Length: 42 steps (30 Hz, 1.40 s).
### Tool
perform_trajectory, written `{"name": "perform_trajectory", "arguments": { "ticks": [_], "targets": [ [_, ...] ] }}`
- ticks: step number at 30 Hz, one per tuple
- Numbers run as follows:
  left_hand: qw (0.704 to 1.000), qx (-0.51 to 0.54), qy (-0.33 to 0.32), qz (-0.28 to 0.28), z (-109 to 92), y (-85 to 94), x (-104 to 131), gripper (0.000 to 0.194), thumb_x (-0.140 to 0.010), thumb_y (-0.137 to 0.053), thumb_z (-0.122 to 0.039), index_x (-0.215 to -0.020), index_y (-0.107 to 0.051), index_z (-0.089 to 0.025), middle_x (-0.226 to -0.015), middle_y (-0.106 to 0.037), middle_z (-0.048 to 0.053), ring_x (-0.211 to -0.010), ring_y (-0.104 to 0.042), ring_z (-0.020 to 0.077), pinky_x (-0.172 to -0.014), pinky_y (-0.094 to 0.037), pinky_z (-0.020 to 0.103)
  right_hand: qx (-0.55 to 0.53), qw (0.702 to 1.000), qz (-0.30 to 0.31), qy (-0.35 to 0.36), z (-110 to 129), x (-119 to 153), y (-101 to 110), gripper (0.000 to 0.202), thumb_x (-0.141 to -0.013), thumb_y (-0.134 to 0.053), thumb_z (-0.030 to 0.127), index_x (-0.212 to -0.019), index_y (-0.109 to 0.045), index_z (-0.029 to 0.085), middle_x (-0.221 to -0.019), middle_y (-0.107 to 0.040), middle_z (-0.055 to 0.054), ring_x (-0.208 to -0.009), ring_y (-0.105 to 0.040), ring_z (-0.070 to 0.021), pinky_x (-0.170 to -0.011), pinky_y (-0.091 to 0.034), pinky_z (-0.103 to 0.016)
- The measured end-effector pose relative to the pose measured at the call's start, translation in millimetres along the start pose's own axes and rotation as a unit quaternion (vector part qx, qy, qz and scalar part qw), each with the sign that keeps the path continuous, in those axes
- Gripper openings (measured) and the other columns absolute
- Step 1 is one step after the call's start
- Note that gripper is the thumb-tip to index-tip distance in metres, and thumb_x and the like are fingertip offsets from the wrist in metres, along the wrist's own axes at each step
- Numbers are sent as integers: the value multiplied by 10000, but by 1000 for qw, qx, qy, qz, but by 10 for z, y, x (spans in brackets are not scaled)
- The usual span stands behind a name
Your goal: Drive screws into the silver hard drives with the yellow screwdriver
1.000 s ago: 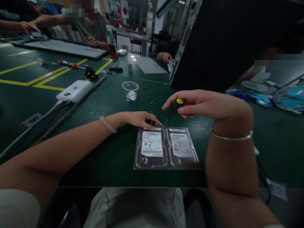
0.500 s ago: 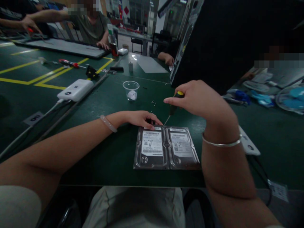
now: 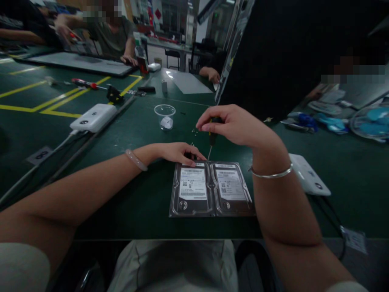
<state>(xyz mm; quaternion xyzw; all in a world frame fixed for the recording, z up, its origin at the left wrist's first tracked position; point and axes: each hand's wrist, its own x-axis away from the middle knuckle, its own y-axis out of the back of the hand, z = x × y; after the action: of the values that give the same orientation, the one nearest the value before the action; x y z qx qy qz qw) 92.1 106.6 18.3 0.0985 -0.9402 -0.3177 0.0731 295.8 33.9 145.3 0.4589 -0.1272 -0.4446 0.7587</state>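
Observation:
Two hard drives lie side by side on the green table, the left hard drive [image 3: 193, 207] and the right hard drive [image 3: 232, 206], labels facing up. My left hand [image 3: 179, 153] is at the far edge of the left drive, its thumb on the top face and its fingers along that edge. My right hand [image 3: 234, 123] is closed around the dark handle of a screwdriver [image 3: 213, 140]. The screwdriver stands nearly upright, its tip at the far edge where the drives meet. Whether the tip sits in a screw is too small to tell.
Tiny screws [image 3: 194, 131] lie beyond the drives, near a clear plastic cup [image 3: 165, 117] with white contents. White boxes with cables stand left [image 3: 93, 117] and right [image 3: 309, 174]. A large black panel [image 3: 261, 61] leans at the back right. Co-workers' hands [image 3: 129, 60] are at the far left.
My right hand has shifted left and the screwdriver stands more upright, its tip still at the drives' far edge. My left hand stays put. A co-worker's raised hand has moved right.

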Motion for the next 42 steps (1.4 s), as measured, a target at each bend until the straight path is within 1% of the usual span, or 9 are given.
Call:
{"name": "perform_trajectory", "arguments": {
  "ticks": [7,10,13,19,25,30,33,37,42],
  "targets": [
    [1000,-18,10,-2,-40,10,9,519,-908,-638,-440,-1374,-589,-217,-1194,-656,64,-1036,-614,182,-912,-469,282,48,998,2,-36,-9,33,71,164,-879,-641,295,-760,-600,189,-804,-645,13,-748,-586,-121,-717,-443,-280],
    [1000,-22,9,-2,-42,11,9,518,-909,-636,-444,-1375,-590,-224,-1196,-649,60,-1043,-611,180,-920,-463,279,-3,998,60,-31,-34,106,153,60,-860,-620,229,-913,-602,207,-949,-672,-1,-895,-632,-147,-834,-486,-296],
    [1000,-20,7,-2,-40,7,7,504,-909,-634,-443,-1369,-595,-242,-1198,-656,53,-1036,-609,181,-912,-460,275,-39,991,121,-29,-20,206,273,244,-855,-570,166,-1091,-606,214,-1136,-686,-25,-1068,-627,-165,-942,-486,-313],
    [1000,-22,10,-5,-58,2,11,510,-911,-630,-454,-1370,-598,-235,-1231,-650,60,-1072,-604,191,-931,-451,281,0,979,186,-79,48,314,424,419,-902,-538,245,-1318,-580,232,-1287,-682,-48,-839,-614,-151,-717,-506,-316],
    [1000,-27,5,-10,-43,1,5,504,-902,-640,-455,-1358,-602,-244,-1207,-651,51,-1069,-603,181,-940,-449,278,29,989,139,-38,8,233,338,378,-920,-557,269,-1295,-592,229,-1210,-712,-42,-1113,-642,-187,-975,-479,-354],
    [1000,-12,8,-12,0,-8,-5,505,-889,-654,-454,-1346,-611,-244,-1161,-669,46,-996,-618,169,-893,-465,269,121,991,28,-41,22,73,113,217,-867,-658,405,-974,-677,217,-919,-706,-9,-822,-628,-169,-746,-462,-306],
    [1000,-9,3,-9,4,-8,-4,479,-904,-645,-417,-1351,-604,-250,-1171,-675,45,-1007,-622,171,-901,-469,280,261,963,-50,-52,76,10,1,304,-880,-635,478,-805,-644,184,-792,-658,-37,-728,-571,-175,-665,-383,-312],
    [1000,5,1,-3,3,-10,1,475,-914,-639,-407,-1358,-598,-245,-1157,-677,52,-1008,-628,176,-889,-478,282,329,939,-40,-96,142,23,-33,491,-909,-513,635,-954,-694,181,-911,-706,-104,-836,-623,-248,-720,-419,-359],
    [1000,8,-2,-10,2,-14,8,471,-905,-648,-409,-1346,-610,-250,-1161,-666,51,-997,-622,174,-879,-475,276,242,967,-30,-77,85,89,54,502,-1031,-288,402,-1259,-665,158,-1290,-684,-139,-1174,-632,-281,-999,-456,-445]
  ]
}}
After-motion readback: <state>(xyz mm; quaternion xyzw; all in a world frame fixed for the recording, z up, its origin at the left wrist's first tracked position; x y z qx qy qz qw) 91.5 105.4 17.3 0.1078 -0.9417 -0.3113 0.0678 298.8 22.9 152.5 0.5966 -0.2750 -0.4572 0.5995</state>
